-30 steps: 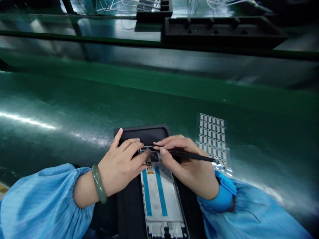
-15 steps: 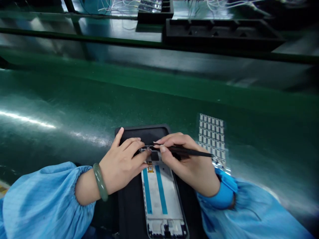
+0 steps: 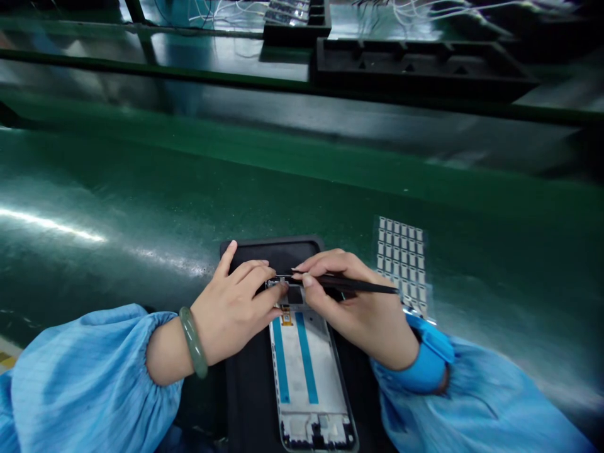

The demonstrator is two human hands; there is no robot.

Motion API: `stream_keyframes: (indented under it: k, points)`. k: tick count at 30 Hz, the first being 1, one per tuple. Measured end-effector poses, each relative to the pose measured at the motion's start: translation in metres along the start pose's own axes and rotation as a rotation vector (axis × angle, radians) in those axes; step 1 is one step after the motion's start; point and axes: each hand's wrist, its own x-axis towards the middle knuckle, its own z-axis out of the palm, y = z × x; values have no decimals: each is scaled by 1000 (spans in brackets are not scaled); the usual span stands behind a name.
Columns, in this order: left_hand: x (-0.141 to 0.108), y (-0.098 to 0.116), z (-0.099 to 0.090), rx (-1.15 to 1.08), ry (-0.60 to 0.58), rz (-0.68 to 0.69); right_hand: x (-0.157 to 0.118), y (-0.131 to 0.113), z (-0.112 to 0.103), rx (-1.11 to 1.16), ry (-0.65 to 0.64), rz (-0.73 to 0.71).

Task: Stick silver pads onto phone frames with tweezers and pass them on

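An opened phone frame [image 3: 323, 371], silvery with two blue adhesive strips, lies on a black tray [image 3: 250, 390] in front of me. My right hand [image 3: 353, 296] is closed around black tweezers [image 3: 363, 286], whose tips point left at the phone's top edge. From the left, my left hand [image 3: 240, 302] rests over the phone's upper left corner, its fingers spread and pressing there, the little finger side raised over the tray. Whether its fingertips pinch a small part is hidden. An orange flex connector [image 3: 287, 316] shows just below those fingertips.
A sheet of small pale stickers [image 3: 401, 258] lies on the green bench [image 3: 141, 182] right of the tray. At the back a shelf carries a black compartment tray [image 3: 419, 66], another black box [image 3: 297, 25] with parts, and white cables [image 3: 434, 9].
Both hands hold nearly the same pose at the phone's top edge. The tweezers' rear end has shifted slightly left and up; the whole view has drifted a little.
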Motion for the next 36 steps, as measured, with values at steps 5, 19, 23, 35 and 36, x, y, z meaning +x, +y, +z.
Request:
stream_keyframes:
  k: [5,19,23,35,36]
  points:
    - [0,0,1,2,6,3,3,-1,-1,-32,-34,-14]
    - [1,-1,-4,-42,-59,17,0,1,1,58,7,7]
    - [0,0,-7,-61,-93,9,-3,6,3,154,24,53]
    - [-1,0,-7,-61,-82,8,-3,6,6,158,12,35]
    - [-1,0,-7,-61,-79,8,-3,5,6,139,9,28]
